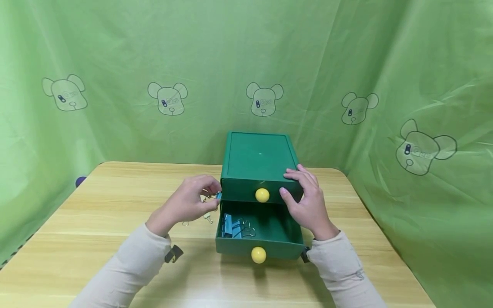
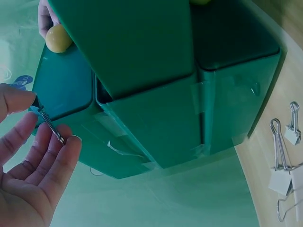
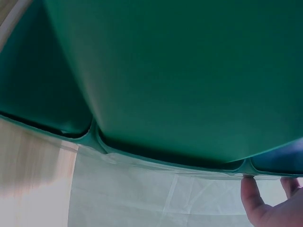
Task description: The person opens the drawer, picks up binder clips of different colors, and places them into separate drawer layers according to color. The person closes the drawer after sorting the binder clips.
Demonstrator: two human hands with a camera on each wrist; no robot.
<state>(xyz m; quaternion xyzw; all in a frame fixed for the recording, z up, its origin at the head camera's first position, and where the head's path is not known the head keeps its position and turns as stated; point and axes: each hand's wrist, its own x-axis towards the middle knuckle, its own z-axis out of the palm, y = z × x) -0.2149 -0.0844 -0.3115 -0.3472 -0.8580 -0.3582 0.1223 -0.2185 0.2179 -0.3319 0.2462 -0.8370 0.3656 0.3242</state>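
Note:
Between thumb and fingers, my left hand (image 1: 191, 199) pinches a small blue binder clip (image 1: 218, 195) beside the front left edge of a green drawer cabinet (image 1: 262, 156). The left wrist view shows the clip's metal handles (image 2: 52, 126) against the fingertips. Below the closed top drawer (image 1: 239, 190), another drawer (image 1: 279, 248) is pulled out. Several blue binder clips (image 1: 236, 226) lie in its left part. My right hand (image 1: 310, 201) rests on the cabinet's front right corner, fingers spread on the top and thumb against the top drawer's front.
White binder clips (image 2: 280, 182) lie on the wooden table (image 1: 127, 205), left of the cabinet. Round yellow knobs (image 1: 258, 255) stick out from the drawer fronts. A green curtain (image 1: 215, 51) with printed bear heads hangs behind and at both sides of the table.

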